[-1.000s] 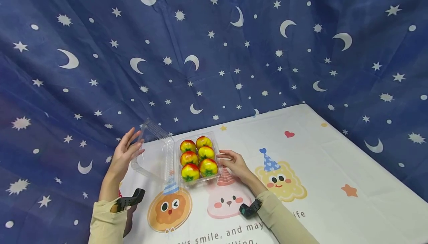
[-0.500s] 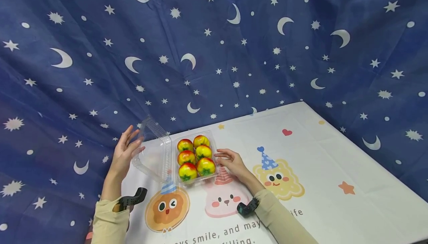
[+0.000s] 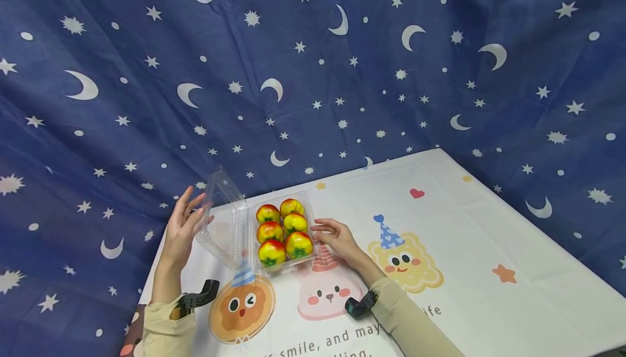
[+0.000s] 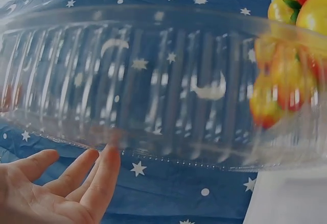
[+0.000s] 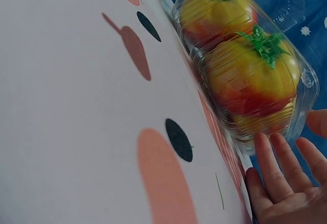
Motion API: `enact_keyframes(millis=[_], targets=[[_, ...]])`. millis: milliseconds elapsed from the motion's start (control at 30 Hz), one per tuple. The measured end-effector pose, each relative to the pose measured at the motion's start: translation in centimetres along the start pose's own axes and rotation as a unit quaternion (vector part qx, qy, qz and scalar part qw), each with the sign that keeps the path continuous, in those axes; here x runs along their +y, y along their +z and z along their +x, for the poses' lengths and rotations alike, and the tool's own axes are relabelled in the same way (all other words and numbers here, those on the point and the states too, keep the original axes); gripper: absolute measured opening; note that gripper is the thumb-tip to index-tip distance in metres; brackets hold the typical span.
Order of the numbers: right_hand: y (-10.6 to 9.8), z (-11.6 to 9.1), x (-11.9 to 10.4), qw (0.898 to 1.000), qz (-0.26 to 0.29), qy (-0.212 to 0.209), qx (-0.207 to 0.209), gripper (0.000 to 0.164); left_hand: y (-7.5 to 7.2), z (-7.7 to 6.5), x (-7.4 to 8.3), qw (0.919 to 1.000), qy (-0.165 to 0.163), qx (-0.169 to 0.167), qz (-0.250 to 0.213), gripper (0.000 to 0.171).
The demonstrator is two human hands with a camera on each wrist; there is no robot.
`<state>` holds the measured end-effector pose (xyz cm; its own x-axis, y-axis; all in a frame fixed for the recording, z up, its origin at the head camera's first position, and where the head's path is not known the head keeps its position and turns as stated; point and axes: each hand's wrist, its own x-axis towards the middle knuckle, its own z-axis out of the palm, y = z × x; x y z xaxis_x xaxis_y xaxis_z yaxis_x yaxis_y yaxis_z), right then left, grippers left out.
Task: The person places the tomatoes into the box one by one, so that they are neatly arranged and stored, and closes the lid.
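Observation:
A clear plastic clamshell box (image 3: 294,264) on the table holds several round yellow-and-red fruits (image 3: 271,254) with green leafy tops. Its ribbed clear lid (image 3: 238,232) stands raised on the left side. My left hand (image 3: 180,235) is at the lid's outer edge, palm toward it; in the left wrist view the fingers (image 4: 104,175) are fairly straight, with one fingertip right at the lid's rim. On the opposite side, my right hand (image 3: 341,240) rests by the box wall. Its loosely extended fingers (image 5: 271,170) meet the lower end of the box in the right wrist view.
A white tablecloth (image 3: 469,281) printed with cartoon figures and lettering covers the table. Close behind and along the left hangs a dark blue curtain (image 3: 313,63) with moons and stars. Each wrist wears a black camera mount (image 3: 361,305).
The lid stands slightly more upright, and my left hand has shifted a little toward the box with it. My right hand stays at the box's side. The head view has turned slightly right.

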<state>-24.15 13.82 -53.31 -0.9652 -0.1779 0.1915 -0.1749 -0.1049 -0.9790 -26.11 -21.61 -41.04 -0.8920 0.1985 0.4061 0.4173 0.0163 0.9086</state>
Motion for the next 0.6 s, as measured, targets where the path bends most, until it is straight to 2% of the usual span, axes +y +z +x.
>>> enact_keyframes(millis=[267, 433, 600], targets=[[-0.2, 0.1, 0.3, 1.0, -0.005, -0.01, 0.0, 0.046, 0.8, -0.9, -0.6, 0.9992, 0.023, 0.032, 0.001, 0.063], [-0.1, 0.0, 0.4, 1.0, -0.018, -0.014, -0.004, 0.045, 1.1, -1.8, -0.6, 0.9979, 0.021, 0.062, -0.002, 0.061], [-0.2, 0.5, 1.1, 1.0, -0.015, -0.01, -0.002, 0.045, 1.3, -2.1, -0.1, 0.9976, 0.03, 0.062, 0.005, 0.058]])
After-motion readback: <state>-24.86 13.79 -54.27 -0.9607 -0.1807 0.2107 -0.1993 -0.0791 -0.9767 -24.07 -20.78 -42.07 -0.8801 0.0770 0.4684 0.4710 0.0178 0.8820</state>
